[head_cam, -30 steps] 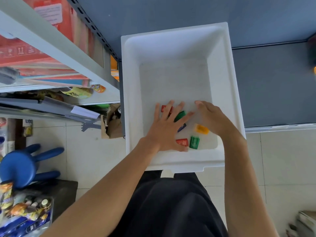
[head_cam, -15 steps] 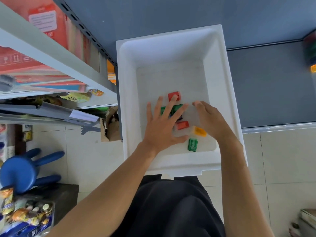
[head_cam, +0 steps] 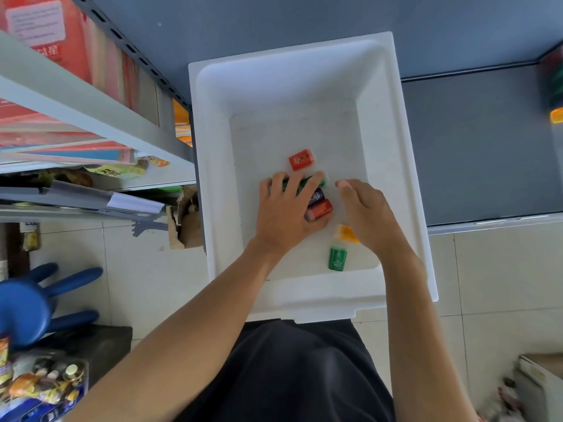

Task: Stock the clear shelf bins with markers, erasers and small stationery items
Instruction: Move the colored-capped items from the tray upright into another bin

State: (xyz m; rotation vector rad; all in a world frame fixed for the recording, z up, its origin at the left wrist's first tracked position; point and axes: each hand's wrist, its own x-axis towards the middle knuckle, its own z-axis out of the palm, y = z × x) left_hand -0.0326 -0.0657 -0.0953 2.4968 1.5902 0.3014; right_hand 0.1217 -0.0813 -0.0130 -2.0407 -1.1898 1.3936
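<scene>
White bin [head_cam: 213, 184] sat in front of the person, beside the shelving. L hand [head_cam: 283, 214] lay flat, fingers spread, pressing down on a cluster of green, navy & red pieces [head_cam: 316, 195]. R hand [head_cam: 365, 214] was cupped just beside it, fingertips hidden, so couldn't tell if it held anything. Lone red eraser [head_cam: 301, 159] lay just past the L fingertips toward the far wall, long axis crosswise. L hand was nearer, I'd say. Green piece [head_cam: 337, 259] by the R wrist pointed front-to-back.

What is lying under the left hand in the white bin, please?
A green piece shows between fingers of the left hand, with a dark blue piece and a red piece beside the thumb. Anything beneath the palm is covered.
</scene>
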